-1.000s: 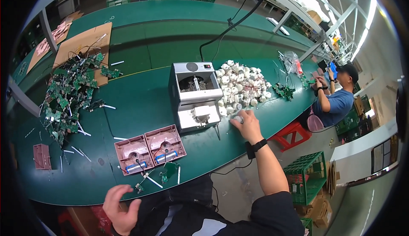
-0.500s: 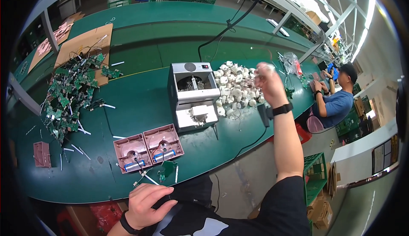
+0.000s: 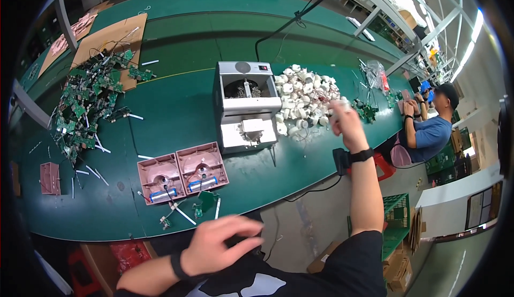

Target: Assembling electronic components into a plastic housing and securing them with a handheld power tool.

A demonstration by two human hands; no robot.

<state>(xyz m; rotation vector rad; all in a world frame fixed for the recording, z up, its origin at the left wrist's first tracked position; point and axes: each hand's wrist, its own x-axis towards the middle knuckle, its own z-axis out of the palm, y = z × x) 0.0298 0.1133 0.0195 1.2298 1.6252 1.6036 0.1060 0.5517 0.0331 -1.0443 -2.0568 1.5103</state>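
Note:
My right hand [image 3: 349, 126] is over the right side of a pile of white plastic parts [image 3: 300, 91], fingers curled. A white part [image 3: 345, 104] shows at its fingertips; its exact shape is blurred. My left hand [image 3: 219, 246] hangs in front of the near table edge, thumb and fingers apart, holding nothing. Beyond it lie two pink plastic housings [image 3: 201, 160] side by side, each with a blue cylindrical battery [image 3: 202, 184] and a round opening. Just in front of them are a small green circuit board [image 3: 208, 197] and white strips [image 3: 218, 208].
A grey and black benchtop machine [image 3: 249, 104] stands mid-table. Wired circuit boards [image 3: 88, 101] are heaped on the left, near a pink housing [image 3: 50, 178]. At right are more boards [image 3: 365, 112], a clear bag [image 3: 373, 74] and a seated co-worker [image 3: 428, 131]. A black cable [image 3: 316, 190] hangs along the table edge.
My right hand has come back nearer to me with the white part, still by the pile. My left hand has shifted right. The whole view has tilted slightly.

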